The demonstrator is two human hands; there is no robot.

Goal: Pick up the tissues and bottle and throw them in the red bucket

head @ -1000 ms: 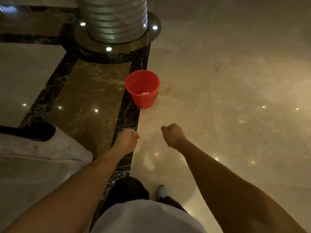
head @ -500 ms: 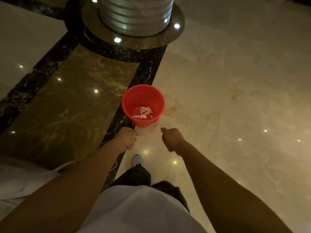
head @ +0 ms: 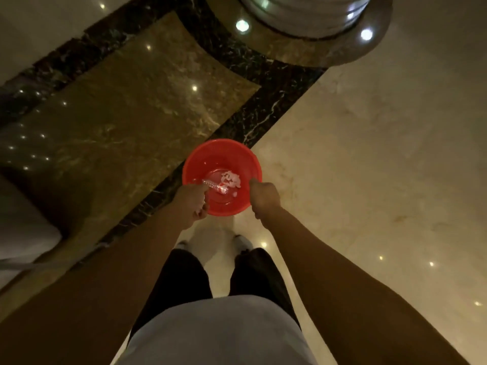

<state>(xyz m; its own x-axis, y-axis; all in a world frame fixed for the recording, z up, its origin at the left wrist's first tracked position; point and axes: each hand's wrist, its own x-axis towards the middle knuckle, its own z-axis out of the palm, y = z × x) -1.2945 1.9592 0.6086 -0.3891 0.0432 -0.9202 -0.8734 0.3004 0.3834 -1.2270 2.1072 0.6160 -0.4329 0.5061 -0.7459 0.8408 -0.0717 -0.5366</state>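
The red bucket [head: 214, 156] stands on the marble floor just in front of my feet. Inside it lie crumpled white tissues [head: 231, 179] and a clear plastic bottle [head: 214, 186] with a red label. My left hand [head: 191, 204] is a closed fist over the bucket's near left edge, and nothing shows in it. My right hand [head: 264, 197] is a closed fist at the bucket's right rim, also with nothing visible in it. Whether either fist touches the rim I cannot tell.
A ribbed metal column [head: 311, 14] on a round base rises at the top right. A dark marble border strip [head: 263, 109] runs diagonally under the bucket. A pale cushioned object [head: 23, 233] sits at the left edge. My white shoes [head: 241, 242] are below the bucket.
I have walked up to the bucket, which now lies directly beneath my fists and shows the bottle and tissues inside. Both hands have stayed closed throughout.
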